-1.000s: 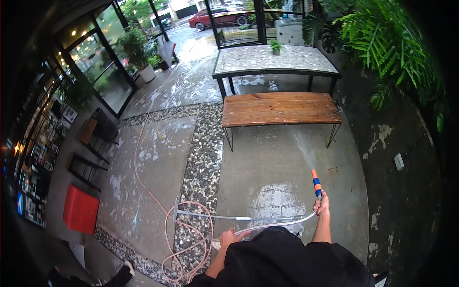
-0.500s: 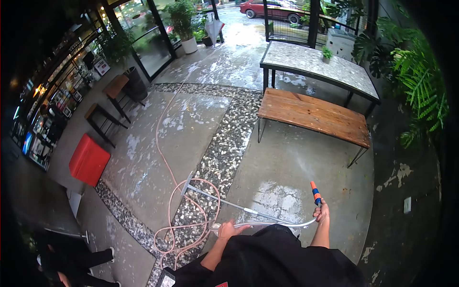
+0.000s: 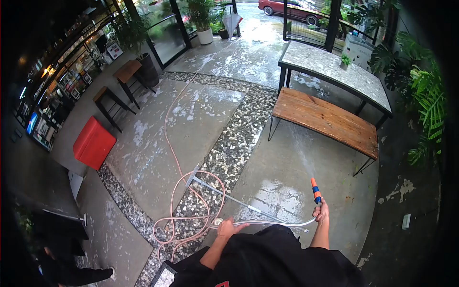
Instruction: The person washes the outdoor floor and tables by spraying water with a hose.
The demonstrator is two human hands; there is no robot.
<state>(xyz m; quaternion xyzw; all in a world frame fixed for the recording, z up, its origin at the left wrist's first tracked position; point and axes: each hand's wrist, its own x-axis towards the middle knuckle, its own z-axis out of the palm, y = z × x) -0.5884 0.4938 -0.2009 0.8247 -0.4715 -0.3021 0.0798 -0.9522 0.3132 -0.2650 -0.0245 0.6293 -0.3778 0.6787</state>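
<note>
My right hand [image 3: 322,211] is closed round the lower end of an orange and blue spray nozzle [image 3: 315,191]. Water [image 3: 305,155] sprays from its tip toward the floor under the wooden bench [image 3: 325,115]. The hose [image 3: 282,223] curves from the nozzle across my front to my left hand [image 3: 229,229], whose fingers are wrapped round it. Beyond that hand the hose lies in pinkish loops [image 3: 208,173] over the pebble strip. A squeegee with a long pole [image 3: 229,197] rests on the floor, its head among the loops.
Behind the bench stands a stone-topped table [image 3: 334,64] with a small plant. At left are a red box [image 3: 94,143] and two stools [image 3: 111,103]. Another person in dark clothes [image 3: 71,270] is at the lower left. Suds lie on the wet floor [image 3: 191,124].
The view has turned, so the bench and table now appear farther right and tilted. Both hands keep their hold. The spray looked thinner half a second ago. The other person shows more than at first.
</note>
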